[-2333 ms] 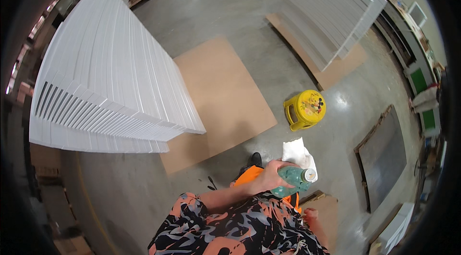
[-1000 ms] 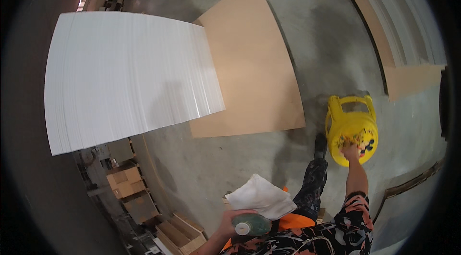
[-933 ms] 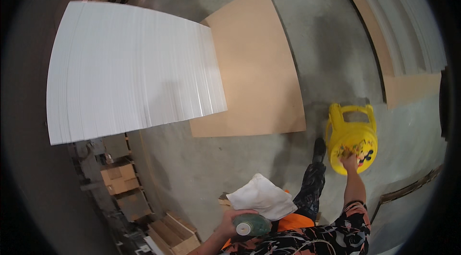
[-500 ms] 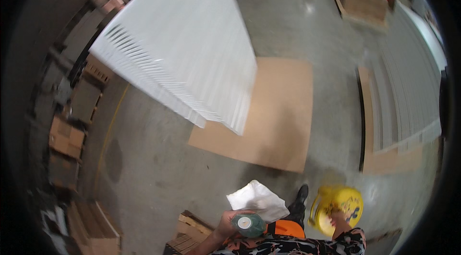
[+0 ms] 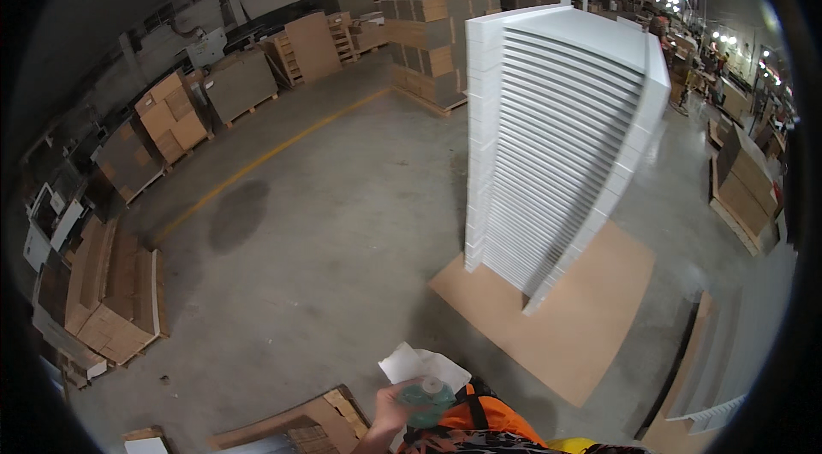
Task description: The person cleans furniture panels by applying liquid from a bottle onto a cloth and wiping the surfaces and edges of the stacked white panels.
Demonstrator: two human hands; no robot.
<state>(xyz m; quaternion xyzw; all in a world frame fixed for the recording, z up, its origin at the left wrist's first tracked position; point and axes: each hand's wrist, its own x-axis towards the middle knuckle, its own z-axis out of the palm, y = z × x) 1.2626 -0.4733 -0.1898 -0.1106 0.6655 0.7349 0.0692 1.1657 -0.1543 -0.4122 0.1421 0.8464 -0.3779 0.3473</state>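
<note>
My left hand [image 5: 390, 409] is closed around a green, see-through bottle [image 5: 425, 407] with a white cap, close to my body. Beside the bottle, a crumpled white cloth [image 5: 423, 363] hangs out past the hand; whether the same fingers grip it I cannot tell. My right hand does not show. Ahead on the right stands a tall stack of white ribbed panels [image 5: 561, 94], resting on a flat brown board [image 5: 569, 347]. Something orange [image 5: 507, 421] lies against my front, and a sliver of the yellow stool [image 5: 572, 445] shows at the lower edge.
Cartons on pallets [image 5: 171, 116] line the left, with long cardboard pieces [image 5: 120, 291] nearer. Tall stacked boxes [image 5: 428, 43] stand behind a yellow floor line [image 5: 265, 159]. More flat panels [image 5: 728, 360] lie at right. A pallet with cardboard [image 5: 330, 420] is by my left arm.
The view has swung up and to the left, so the white stack sits further right. My right hand, earlier at the yellow stool, has left the picture. The left still holds the bottle.
</note>
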